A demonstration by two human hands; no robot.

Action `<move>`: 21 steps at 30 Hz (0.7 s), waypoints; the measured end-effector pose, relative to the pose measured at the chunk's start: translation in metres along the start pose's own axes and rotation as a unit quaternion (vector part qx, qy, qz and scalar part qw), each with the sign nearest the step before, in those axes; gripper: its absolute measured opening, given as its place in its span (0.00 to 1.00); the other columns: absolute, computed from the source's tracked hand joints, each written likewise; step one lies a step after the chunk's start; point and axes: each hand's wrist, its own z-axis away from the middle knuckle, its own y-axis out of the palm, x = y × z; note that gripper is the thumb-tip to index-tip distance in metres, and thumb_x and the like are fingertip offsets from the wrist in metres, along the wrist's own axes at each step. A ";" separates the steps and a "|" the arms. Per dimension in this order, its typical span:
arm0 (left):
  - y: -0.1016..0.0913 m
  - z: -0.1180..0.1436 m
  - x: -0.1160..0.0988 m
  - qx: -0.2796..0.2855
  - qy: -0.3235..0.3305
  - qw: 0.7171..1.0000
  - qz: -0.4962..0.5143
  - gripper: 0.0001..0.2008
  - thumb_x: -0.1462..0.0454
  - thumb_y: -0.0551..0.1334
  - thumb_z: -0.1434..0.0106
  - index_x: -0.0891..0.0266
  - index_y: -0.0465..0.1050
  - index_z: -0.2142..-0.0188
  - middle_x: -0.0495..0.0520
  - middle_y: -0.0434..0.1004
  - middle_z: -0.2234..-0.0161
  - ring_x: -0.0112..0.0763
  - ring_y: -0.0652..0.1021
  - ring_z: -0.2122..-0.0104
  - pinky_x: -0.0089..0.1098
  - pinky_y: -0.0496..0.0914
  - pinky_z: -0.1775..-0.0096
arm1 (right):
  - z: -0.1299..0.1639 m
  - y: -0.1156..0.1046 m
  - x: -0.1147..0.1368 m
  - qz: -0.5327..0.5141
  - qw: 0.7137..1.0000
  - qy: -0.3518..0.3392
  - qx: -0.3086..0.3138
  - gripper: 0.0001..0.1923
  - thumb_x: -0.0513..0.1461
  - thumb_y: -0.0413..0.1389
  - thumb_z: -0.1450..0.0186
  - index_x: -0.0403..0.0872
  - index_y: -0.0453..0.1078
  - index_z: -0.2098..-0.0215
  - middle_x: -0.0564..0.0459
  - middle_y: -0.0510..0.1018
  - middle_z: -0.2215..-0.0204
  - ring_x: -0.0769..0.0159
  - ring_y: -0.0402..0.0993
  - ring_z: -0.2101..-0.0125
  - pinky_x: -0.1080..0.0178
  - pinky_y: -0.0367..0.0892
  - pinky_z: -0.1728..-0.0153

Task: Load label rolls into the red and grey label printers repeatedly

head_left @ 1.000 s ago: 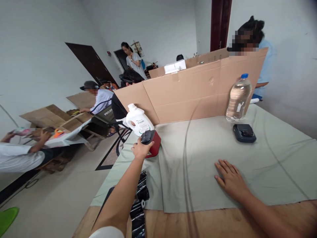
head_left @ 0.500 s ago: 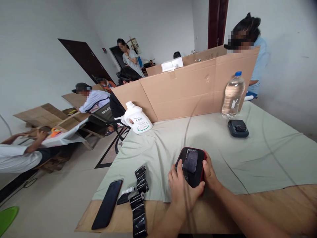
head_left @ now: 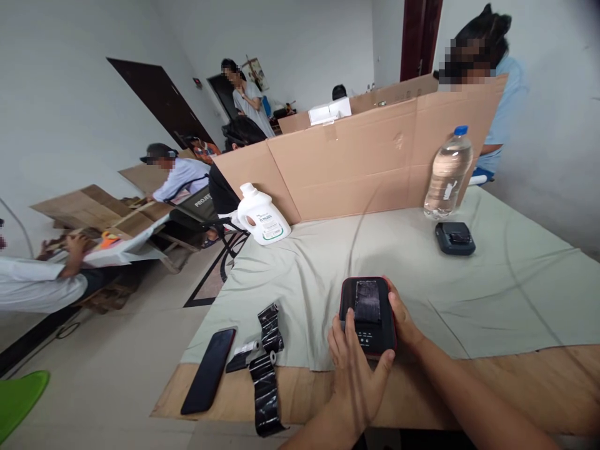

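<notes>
A black portable printer [head_left: 368,315] with a red edge and rounded corners lies on the cloth in front of me. A dark, shiny strip sits on its top, with small white marks below it. My right hand [head_left: 403,315] grips the printer's right side, the fingers partly hidden behind it. Spread fingers of my left hand [head_left: 354,362] rest at the printer's left side and top, the thumb apart near its front corner. To the left lie black label rolls [head_left: 267,390], one unwound toward the table edge, and a black phone [head_left: 209,372].
A second dark printer [head_left: 454,239] stands at the right near a water bottle [head_left: 449,175]. A white jug [head_left: 263,215] leans by the cardboard partition [head_left: 347,169]. Green cloth [head_left: 300,281] covers most of the wooden table [head_left: 515,390]. Other people sit beyond and at the left.
My left hand has slid down and opened, its thumb moving off the printer's front, so the white marks show. My right hand stays at the right side. The view has shifted slightly.
</notes>
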 end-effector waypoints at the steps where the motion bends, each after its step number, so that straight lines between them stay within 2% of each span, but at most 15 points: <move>1: 0.000 0.001 0.000 0.000 0.008 1.000 0.008 0.39 0.51 0.58 0.39 0.64 0.43 0.35 0.70 0.44 0.36 0.55 0.51 0.37 0.56 0.52 0.42 | -0.001 -0.002 0.001 -0.022 1.000 0.010 0.002 0.29 0.55 0.36 0.31 0.54 0.50 0.36 0.51 0.61 0.38 0.59 0.56 0.38 0.48 0.53 0.39; 4: -0.002 0.004 0.004 -0.004 0.033 0.998 0.051 0.36 0.52 0.56 0.38 0.63 0.45 0.35 0.68 0.47 0.37 0.52 0.52 0.37 0.54 0.50 0.40 | -0.006 -0.009 0.005 -0.036 0.999 0.028 0.023 0.30 0.56 0.38 0.32 0.54 0.53 0.37 0.51 0.62 0.39 0.58 0.58 0.39 0.48 0.53 0.39; 7: -0.003 0.000 0.015 -0.014 0.012 0.989 0.150 0.32 0.54 0.55 0.36 0.63 0.47 0.36 0.67 0.53 0.39 0.48 0.57 0.39 0.50 0.52 0.40 | -0.011 -0.018 0.013 0.037 0.999 0.011 0.030 0.30 0.55 0.43 0.33 0.53 0.57 0.38 0.51 0.62 0.38 0.59 0.55 0.38 0.49 0.49 0.37; 9: -0.002 -0.009 0.027 -0.016 -0.032 0.968 0.247 0.30 0.55 0.53 0.35 0.63 0.46 0.37 0.66 0.57 0.41 0.44 0.62 0.43 0.45 0.58 0.43 | -0.012 -0.022 0.023 0.100 0.994 -0.031 0.038 0.26 0.53 0.44 0.33 0.52 0.63 0.42 0.51 0.60 0.37 0.60 0.53 0.37 0.50 0.45 0.36; 11: -0.001 -0.021 0.039 -0.016 -0.076 0.938 0.339 0.29 0.56 0.54 0.35 0.61 0.49 0.38 0.64 0.60 0.45 0.40 0.67 0.48 0.40 0.63 0.48 | -0.009 -0.023 0.036 0.154 0.983 -0.080 0.059 0.23 0.51 0.41 0.31 0.50 0.71 0.50 0.51 0.59 0.37 0.60 0.50 0.37 0.50 0.44 0.36; 13: 0.000 -0.035 0.050 -0.012 -0.103 0.909 0.404 0.28 0.57 0.58 0.38 0.60 0.54 0.41 0.61 0.63 0.47 0.38 0.69 0.51 0.38 0.65 0.51 | -0.002 -0.022 0.049 0.200 0.969 -0.119 0.085 0.25 0.49 0.39 0.30 0.50 0.75 0.59 0.52 0.57 0.36 0.58 0.45 0.35 0.49 0.43 0.36; 17: -0.003 -0.055 0.061 0.048 -0.098 0.884 0.455 0.27 0.60 0.59 0.43 0.58 0.59 0.43 0.59 0.63 0.46 0.40 0.68 0.49 0.39 0.64 0.51 | 0.024 -0.017 0.067 0.266 0.940 -0.166 0.132 0.24 0.45 0.40 0.30 0.50 0.76 0.68 0.55 0.56 0.36 0.53 0.39 0.34 0.44 0.47 0.38; 21: -0.006 -0.064 0.063 0.117 -0.031 0.882 0.456 0.28 0.65 0.57 0.48 0.57 0.65 0.46 0.55 0.55 0.39 0.44 0.60 0.41 0.39 0.61 0.46 | 0.047 -0.009 0.067 0.332 0.920 -0.182 0.102 0.11 0.44 0.53 0.36 0.49 0.74 0.69 0.50 0.55 0.36 0.46 0.39 0.35 0.40 0.51 0.42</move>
